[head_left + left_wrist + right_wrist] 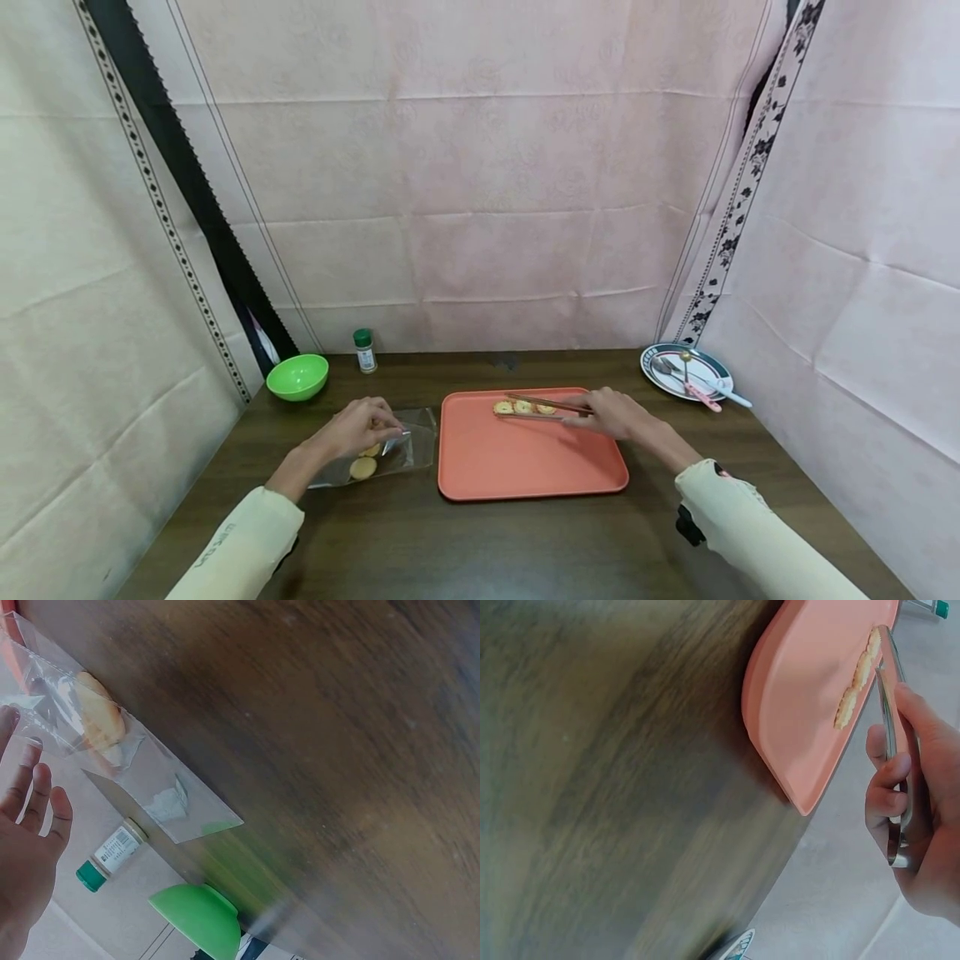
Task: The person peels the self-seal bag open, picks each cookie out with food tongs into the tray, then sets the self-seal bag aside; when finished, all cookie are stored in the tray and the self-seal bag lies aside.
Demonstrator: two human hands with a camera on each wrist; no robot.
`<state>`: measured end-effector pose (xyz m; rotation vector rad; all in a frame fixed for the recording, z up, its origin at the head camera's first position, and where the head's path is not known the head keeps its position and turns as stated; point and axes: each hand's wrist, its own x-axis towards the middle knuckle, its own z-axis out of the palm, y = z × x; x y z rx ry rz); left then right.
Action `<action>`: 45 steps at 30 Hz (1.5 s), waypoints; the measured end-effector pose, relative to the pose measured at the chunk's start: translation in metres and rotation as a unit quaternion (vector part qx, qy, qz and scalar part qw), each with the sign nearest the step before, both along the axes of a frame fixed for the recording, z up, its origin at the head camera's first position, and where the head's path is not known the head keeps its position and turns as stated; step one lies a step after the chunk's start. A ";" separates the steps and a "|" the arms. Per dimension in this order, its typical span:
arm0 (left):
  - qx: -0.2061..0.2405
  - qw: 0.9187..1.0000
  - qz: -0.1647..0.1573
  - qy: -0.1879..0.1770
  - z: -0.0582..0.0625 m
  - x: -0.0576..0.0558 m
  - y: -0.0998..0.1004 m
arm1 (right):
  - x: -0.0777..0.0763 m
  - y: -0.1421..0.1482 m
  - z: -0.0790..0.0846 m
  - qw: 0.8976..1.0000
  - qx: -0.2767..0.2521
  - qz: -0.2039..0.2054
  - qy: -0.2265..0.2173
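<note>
In the head view my left hand [362, 427] pinches a clear plastic bag [422, 433] at its upper side. Round golden biscuits [363, 468] lie in the bag, partly hidden by the hand. The left wrist view shows the bag's flat end [202, 802], with a white packet [166, 804] inside. My right hand [611, 412] grips metal tongs [898, 855] that reach left over a pink tray [525, 467]. A row of three pale biscuits [846, 707] sits near the tray's far edge, with the tongs' arms on either side of them in the head view.
A green bowl [297, 377] and a green-capped shaker bottle [365, 354] stand at the back left. Toward the back right is a plate [651, 368] with a fork and a pink-handled utensil [703, 397]. Pale cloth walls [480, 208] enclose the wooden table [480, 550].
</note>
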<state>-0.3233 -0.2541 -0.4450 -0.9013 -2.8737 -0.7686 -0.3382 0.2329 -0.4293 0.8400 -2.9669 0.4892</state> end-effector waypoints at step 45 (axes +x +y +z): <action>-0.008 1.000 -0.006 0.017 0.001 0.003 0.000 | 0.019 -0.112 -0.003 0.987 -0.011 0.153 -0.045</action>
